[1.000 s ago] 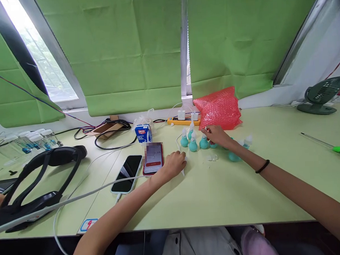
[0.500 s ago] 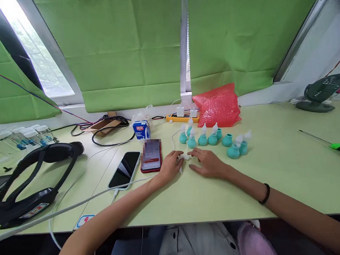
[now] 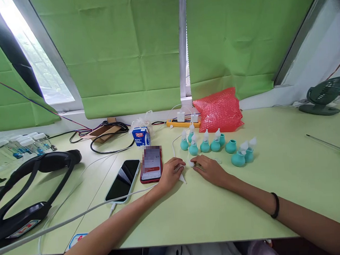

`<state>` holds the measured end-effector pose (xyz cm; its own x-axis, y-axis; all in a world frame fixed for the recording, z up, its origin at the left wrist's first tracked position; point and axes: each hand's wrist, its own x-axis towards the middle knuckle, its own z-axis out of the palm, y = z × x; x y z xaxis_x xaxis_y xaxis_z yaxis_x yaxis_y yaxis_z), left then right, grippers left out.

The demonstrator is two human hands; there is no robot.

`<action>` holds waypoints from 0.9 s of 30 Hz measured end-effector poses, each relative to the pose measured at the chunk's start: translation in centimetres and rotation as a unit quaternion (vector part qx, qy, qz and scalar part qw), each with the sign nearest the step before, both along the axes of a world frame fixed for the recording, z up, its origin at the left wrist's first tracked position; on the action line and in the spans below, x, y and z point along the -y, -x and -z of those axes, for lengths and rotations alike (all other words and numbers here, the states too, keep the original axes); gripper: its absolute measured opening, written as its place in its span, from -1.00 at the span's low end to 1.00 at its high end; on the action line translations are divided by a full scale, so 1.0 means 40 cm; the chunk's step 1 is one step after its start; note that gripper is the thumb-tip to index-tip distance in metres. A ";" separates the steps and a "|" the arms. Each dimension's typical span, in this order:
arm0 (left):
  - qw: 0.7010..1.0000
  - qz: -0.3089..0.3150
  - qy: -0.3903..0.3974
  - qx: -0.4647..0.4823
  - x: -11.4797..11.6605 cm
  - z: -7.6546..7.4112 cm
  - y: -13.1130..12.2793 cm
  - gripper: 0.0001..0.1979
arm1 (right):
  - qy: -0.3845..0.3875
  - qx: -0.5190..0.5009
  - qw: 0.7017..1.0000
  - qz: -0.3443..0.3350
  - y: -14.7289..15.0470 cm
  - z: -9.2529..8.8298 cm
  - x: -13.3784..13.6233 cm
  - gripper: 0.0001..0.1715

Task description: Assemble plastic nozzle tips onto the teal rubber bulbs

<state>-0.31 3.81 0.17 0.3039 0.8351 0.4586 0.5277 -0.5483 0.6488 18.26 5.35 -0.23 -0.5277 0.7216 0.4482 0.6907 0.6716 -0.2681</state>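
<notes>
My left hand (image 3: 171, 174) is closed, its thumb and fingers curled round a small whitish translucent part. A white pointed nozzle (image 3: 182, 178) shows just below those fingertips. Facing it, my right hand (image 3: 211, 170) pinches a small white piece (image 3: 191, 164) between thumb and forefinger. Another flat, clear piece (image 3: 218, 161) lies behind the right hand, partly hidden. Beyond both hands stand several teal squeeze bulbs (image 3: 204, 146), most topped with white nozzles. One open teal bulb (image 3: 231, 146) has no nozzle. A further pair with nozzles (image 3: 238, 158) is at the right.
Left of my hands lie a red-cased phone (image 3: 151, 169) and a black-screened phone (image 3: 123, 181) on a cable. A blue milk carton (image 3: 141, 136), power strip (image 3: 172, 123) and red bubble bag (image 3: 221, 111) stand behind. Far left is a black headset (image 3: 36, 206); far right, a screwdriver (image 3: 326, 143).
My hands have drawn slightly apart; the white piece that lay between both is now at my right fingertips. The view has tilted up a little, so the table sits lower.
</notes>
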 end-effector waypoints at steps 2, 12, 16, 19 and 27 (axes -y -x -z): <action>1.000 -0.003 0.002 -0.006 0.001 -0.003 -0.001 -0.81 | 0.013 -0.025 0.999 -0.022 -0.004 -0.001 -0.003 -0.80; 0.996 0.017 -0.003 -0.086 0.008 -0.015 -0.004 -0.71 | 0.124 -0.224 0.963 -0.089 0.003 -0.010 0.020 -0.84; 0.994 0.022 -0.018 -0.106 0.005 -0.014 -0.001 -0.74 | 0.152 -0.247 0.950 -0.118 0.011 -0.011 0.029 -0.83; 0.992 0.029 -0.033 -0.119 0.006 -0.015 -0.002 -0.77 | 0.114 -0.218 0.964 -0.104 0.010 -0.006 0.022 -0.82; 0.976 0.089 -0.084 -0.182 0.032 -0.028 -0.024 -0.73 | 0.034 -0.128 0.989 -0.068 -0.003 -0.007 0.008 -0.79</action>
<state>0.66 2.54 1.30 0.6054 0.6766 0.4192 0.5925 -0.7347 0.3303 18.39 5.04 0.06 -0.4974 0.6846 0.5329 0.4990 0.7282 -0.4697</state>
